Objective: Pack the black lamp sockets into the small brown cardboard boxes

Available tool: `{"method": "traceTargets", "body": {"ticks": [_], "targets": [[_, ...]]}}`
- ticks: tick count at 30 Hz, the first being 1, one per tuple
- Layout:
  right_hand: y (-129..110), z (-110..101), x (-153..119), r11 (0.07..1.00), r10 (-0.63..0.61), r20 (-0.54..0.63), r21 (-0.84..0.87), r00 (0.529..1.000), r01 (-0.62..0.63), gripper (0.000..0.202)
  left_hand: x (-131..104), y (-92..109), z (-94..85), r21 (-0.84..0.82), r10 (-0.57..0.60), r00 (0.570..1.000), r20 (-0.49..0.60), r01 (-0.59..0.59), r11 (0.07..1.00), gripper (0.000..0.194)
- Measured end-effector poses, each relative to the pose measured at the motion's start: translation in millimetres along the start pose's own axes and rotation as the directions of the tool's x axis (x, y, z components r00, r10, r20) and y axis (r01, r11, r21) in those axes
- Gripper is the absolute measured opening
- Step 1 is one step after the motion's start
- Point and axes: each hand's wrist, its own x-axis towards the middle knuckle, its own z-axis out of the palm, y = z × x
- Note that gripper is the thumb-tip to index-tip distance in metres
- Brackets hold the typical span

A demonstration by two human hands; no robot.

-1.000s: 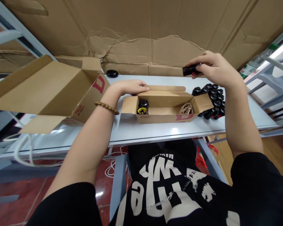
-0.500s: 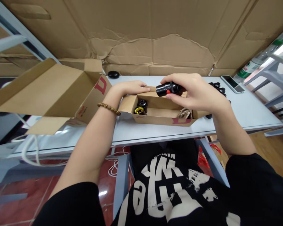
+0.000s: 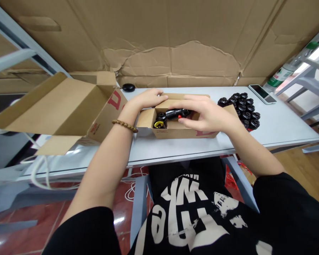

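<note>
A small open cardboard box (image 3: 180, 133) sits near the table's front edge. My right hand (image 3: 208, 113) reaches into it and grips a black cylinder (image 3: 174, 113) with a red spot, lying roughly level inside the box. Two more black pieces stand at the box's left end, one with a yellow ring (image 3: 159, 124). My left hand (image 3: 152, 98) rests at the box's back left, its fingers on the raised back flap (image 3: 184, 96); whether they pinch it is hard to tell.
A larger open box (image 3: 103, 113) is at the left. Several black cylinders (image 3: 246, 108) stand grouped at the right, near a phone (image 3: 262, 94) and a bottle (image 3: 281, 74). A round black object (image 3: 128, 87) lies at the back.
My right hand has moved left and down, bringing the black cylinder from above the small box into it. The cylinder group at the right is now uncovered. My left hand stays at the flap.
</note>
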Motion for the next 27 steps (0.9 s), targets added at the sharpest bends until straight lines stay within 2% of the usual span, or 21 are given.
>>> {"method": "traceTargets", "body": {"ticks": [7, 12, 16, 22, 27], "targets": [[22, 27, 2, 0.999, -0.008, -0.029, 0.034, 1.0, 0.009, 0.037, 4, 2, 6.3, 0.126, 0.004, 0.991, -0.132, 0.013, 0.992, 0.036], [24, 24, -3, 0.998, -0.045, -0.099, -0.038, 0.994, 0.042, 0.036, 8, -2, 10.8, 0.107, 0.003, 0.985, -0.17, 0.015, 0.994, 0.032], [24, 19, -7, 0.999, -0.004, -0.154, -0.037, 0.988, -0.002, 0.039, 8, -3, 12.0, 0.075, -0.003, 0.976, -0.217, 0.02, 0.997, 0.031], [27, 23, -9, 0.999, 0.052, -0.104, -0.005, 0.993, -0.053, 0.036, 6, 0, 13.0, 0.056, -0.039, 0.966, -0.255, 0.055, 0.997, 0.029], [22, 28, -10, 0.998, 0.052, -0.115, 0.026, 0.992, -0.049, 0.037, 4, 5, 13.1, 0.075, -0.024, 0.963, -0.268, 0.045, 0.996, 0.032]]}}
